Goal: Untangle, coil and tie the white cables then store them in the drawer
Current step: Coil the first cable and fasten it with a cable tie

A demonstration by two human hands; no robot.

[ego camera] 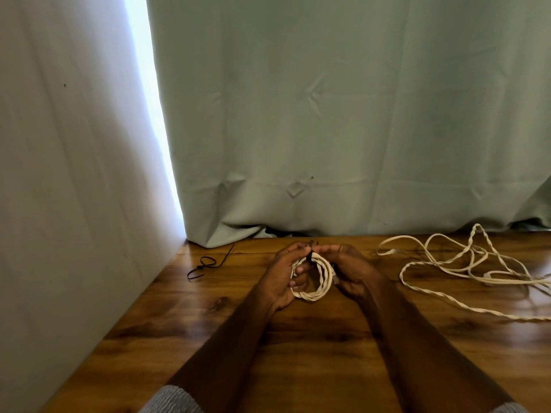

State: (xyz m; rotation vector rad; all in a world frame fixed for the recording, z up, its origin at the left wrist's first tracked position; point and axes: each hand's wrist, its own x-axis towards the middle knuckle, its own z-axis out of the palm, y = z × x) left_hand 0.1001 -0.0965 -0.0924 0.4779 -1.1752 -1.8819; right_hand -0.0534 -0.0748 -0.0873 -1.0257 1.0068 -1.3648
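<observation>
White wall (59, 174) at far left; green curtain (343, 114) behind wooden table (298, 338). Black cable ties (205, 263) loose on table, left of hands. Left hand (281, 278): fingers curled round coiled white cable (316, 278), held above table centre. Black tie (309, 257) wrapped round coil top. Right hand (347, 269): fingertips pinch tie end. Tangled white cable (465, 263) lies on table, right, apart from hands.

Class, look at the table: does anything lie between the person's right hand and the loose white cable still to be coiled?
Nothing visible: bare wooden table separates the right hand from the loose cable.
</observation>
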